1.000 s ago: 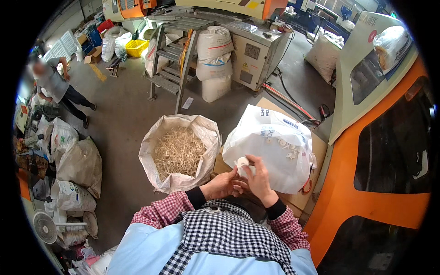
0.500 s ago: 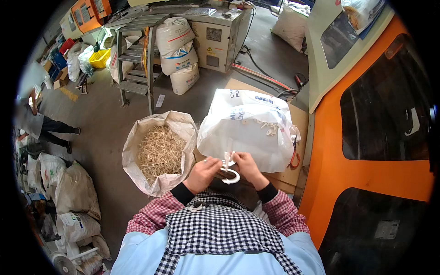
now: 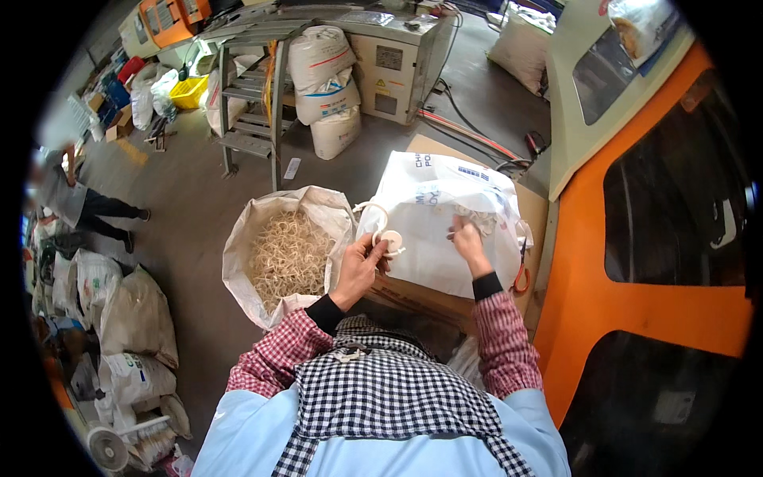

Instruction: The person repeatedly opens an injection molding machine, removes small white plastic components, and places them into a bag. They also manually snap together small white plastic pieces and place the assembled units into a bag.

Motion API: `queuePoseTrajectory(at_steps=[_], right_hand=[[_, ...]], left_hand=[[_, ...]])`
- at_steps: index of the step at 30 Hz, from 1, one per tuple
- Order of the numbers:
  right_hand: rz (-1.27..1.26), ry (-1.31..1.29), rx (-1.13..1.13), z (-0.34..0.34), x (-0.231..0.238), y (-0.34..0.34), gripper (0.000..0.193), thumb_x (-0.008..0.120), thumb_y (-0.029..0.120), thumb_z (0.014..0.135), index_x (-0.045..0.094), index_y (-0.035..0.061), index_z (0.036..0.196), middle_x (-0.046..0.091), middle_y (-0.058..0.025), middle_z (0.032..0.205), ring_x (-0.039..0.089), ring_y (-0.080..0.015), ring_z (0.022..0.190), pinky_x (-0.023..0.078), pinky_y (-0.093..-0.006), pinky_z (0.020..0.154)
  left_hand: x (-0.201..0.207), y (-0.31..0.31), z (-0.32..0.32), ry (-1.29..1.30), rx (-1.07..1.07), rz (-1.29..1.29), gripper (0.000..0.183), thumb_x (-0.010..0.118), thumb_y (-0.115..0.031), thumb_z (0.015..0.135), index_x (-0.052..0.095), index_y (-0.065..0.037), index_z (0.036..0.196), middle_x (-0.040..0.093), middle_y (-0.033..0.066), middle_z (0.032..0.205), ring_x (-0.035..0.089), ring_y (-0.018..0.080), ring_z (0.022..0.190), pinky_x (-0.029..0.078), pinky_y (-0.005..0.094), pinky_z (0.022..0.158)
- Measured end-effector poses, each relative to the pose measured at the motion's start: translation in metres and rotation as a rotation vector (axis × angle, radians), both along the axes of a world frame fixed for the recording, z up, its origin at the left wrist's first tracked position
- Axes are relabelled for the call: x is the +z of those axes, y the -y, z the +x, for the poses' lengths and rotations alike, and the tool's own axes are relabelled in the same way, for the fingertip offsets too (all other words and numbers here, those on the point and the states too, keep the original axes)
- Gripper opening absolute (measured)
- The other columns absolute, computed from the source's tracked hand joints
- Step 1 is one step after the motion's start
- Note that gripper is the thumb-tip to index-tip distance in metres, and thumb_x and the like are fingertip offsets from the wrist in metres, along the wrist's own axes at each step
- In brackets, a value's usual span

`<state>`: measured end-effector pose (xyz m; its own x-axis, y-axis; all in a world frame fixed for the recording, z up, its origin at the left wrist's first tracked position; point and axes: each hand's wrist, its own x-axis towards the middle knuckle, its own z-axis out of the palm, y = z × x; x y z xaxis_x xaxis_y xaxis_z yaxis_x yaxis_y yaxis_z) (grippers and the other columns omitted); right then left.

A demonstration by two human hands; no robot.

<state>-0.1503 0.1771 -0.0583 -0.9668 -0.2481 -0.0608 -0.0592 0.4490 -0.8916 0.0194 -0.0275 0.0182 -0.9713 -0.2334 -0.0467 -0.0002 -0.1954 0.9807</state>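
Note:
My left hand (image 3: 359, 272) pinches a white plastic piece (image 3: 390, 240) with a round disc and a curved, hook-like arm. It is held over the near left edge of a white plastic sack (image 3: 429, 266) lying flat. My right hand (image 3: 470, 245) reaches over that sack, its fingers blurred by motion close to a small heap of white plastic parts (image 3: 482, 220). Whether anything is between those fingers does not show. To the left stands an open woven sack (image 3: 238, 253) filled with thin, curly off-white plastic scraps (image 3: 288, 258).
Red-handled scissors (image 3: 521, 277) lie at the sack's right, on cardboard (image 3: 531, 219). An orange machine (image 3: 584, 294) rises along my right. Metal steps (image 3: 253, 143) and stacked full bags (image 3: 330, 99) stand ahead. A person (image 3: 79, 199) is at far left, above more bags (image 3: 135, 314).
My hands have parted. The left has lifted forward, still with a white plastic piece, and the right has moved forward and right to the small heap of parts. The view has shifted slightly.

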Motion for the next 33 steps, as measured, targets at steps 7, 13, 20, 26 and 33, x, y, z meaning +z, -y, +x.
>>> queuePoseTrajectory(at_steps=[7,13,20,26,33], right_hand=[[-0.191,-0.228,0.530,0.115,0.097,0.043,0.019,0.057,0.013,0.085,0.057,-0.0014,0.098,0.060,-0.0119,0.079,0.059,-0.0194,0.067,0.047,-0.0307,0.059],[0.013,-0.380,0.664,0.138,0.111,0.048,0.034,0.067,0.005,0.074,0.055,0.0015,0.105,0.055,-0.0137,0.082,0.056,-0.0259,0.071,0.046,-0.0313,0.059],[0.201,-0.495,0.872,0.160,0.124,0.048,0.044,0.066,0.010,0.072,0.050,0.0046,0.112,0.052,-0.0177,0.099,0.050,-0.0369,0.097,0.044,-0.0425,0.081],[-0.006,-0.580,0.784,0.173,0.121,0.077,0.025,0.055,0.016,0.084,0.054,0.0000,0.104,0.054,-0.0166,0.096,0.053,-0.0328,0.087,0.044,-0.0385,0.075],[-0.212,0.148,0.603,0.188,0.087,0.092,0.016,0.052,0.010,0.087,0.061,-0.0039,0.089,0.061,-0.0098,0.072,0.059,-0.0152,0.056,0.044,-0.0231,0.045]], left_hand=[[0.016,-0.006,0.029,0.027,-0.071,-0.234,0.017,0.053,-0.018,0.091,0.059,-0.002,0.091,0.053,-0.0017,0.066,0.046,0.0031,0.057,0.038,0.0203,0.050],[-0.011,0.007,0.046,0.170,-0.083,0.078,0.017,0.054,-0.019,0.090,0.059,-0.003,0.090,0.056,-0.0017,0.071,0.045,0.0034,0.051,0.035,0.0175,0.044],[-0.017,0.018,0.069,0.213,-0.347,0.468,0.022,0.058,-0.022,0.087,0.062,-0.003,0.097,0.051,-0.0043,0.065,0.042,0.0030,0.052,0.031,0.0169,0.043],[-0.020,0.024,0.077,0.054,-0.141,0.067,0.025,0.050,-0.024,0.092,0.058,-0.001,0.089,0.053,-0.0011,0.063,0.050,0.0076,0.054,0.039,0.0231,0.049],[-0.030,0.015,0.091,0.153,0.182,-0.113,0.023,0.053,-0.022,0.090,0.060,0.000,0.090,0.058,0.0046,0.065,0.050,0.0088,0.061,0.042,0.0278,0.056]])
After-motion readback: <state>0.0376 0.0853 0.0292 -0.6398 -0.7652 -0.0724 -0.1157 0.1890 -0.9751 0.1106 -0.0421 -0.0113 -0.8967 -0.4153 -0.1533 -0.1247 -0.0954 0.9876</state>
